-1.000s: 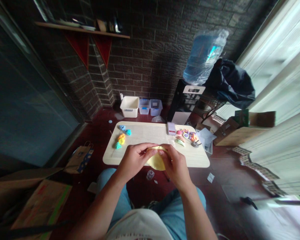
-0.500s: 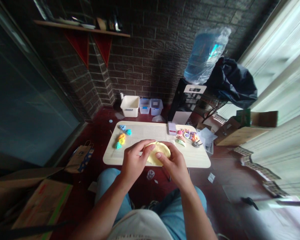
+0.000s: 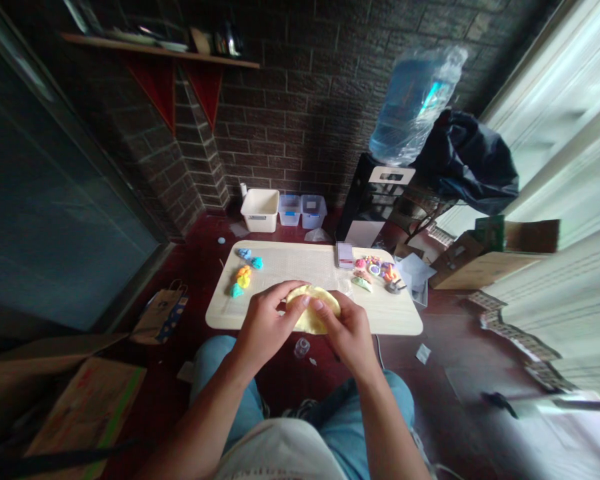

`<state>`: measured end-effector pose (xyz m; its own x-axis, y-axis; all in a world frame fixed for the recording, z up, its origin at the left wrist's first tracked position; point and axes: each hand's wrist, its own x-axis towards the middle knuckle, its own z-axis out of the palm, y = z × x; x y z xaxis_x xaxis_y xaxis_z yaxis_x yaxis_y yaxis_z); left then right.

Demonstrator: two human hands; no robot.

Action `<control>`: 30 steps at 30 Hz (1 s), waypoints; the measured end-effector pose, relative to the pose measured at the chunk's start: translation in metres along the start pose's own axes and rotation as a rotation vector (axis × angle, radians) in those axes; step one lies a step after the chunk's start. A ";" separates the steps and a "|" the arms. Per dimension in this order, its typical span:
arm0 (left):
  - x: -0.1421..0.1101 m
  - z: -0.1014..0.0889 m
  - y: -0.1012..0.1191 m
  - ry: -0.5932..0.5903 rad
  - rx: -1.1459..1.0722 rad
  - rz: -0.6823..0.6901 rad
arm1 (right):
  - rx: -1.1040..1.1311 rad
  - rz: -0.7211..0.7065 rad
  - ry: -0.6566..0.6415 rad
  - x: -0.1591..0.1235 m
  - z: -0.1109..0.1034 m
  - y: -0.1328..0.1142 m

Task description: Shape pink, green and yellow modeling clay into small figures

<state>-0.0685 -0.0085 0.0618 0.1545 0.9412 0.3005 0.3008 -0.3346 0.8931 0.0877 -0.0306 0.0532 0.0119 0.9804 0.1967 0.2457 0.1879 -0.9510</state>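
A flat round piece of yellow clay (image 3: 312,308) is held above the near edge of a low pale wooden table (image 3: 395,313). My left hand (image 3: 267,324) grips its left side, thumb on top. My right hand (image 3: 346,331) grips its right side, fingers curled over the disc. Small blue, orange, yellow and teal clay lumps (image 3: 243,275) lie on the table's left part. Several small multicoloured clay pieces (image 3: 374,272) lie on its right part, next to a small pink-and-white box (image 3: 345,254).
Behind the table stand a white bin (image 3: 260,210) and two clear boxes (image 3: 301,211) against a brick wall. A water dispenser with a blue bottle (image 3: 410,100) stands at the back right. Cardboard boxes (image 3: 485,257) lie right, a paper bag (image 3: 160,312) left. A small clear jar (image 3: 301,347) sits on the floor.
The yellow clay has been turned from hanging below my fingers to lying flatter and higher between both hands. My thumbs have shifted on top of it.
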 end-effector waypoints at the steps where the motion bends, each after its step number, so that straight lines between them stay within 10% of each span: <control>1: 0.000 0.000 -0.001 -0.017 -0.003 -0.011 | -0.016 0.009 -0.005 0.000 -0.001 0.000; 30: -0.002 -0.002 -0.001 -0.001 0.170 -0.033 | -0.080 0.033 -0.016 -0.001 -0.008 0.004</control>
<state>-0.0711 -0.0097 0.0610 0.1423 0.9518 0.2717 0.4608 -0.3066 0.8329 0.0968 -0.0310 0.0509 0.0059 0.9869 0.1615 0.3224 0.1510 -0.9345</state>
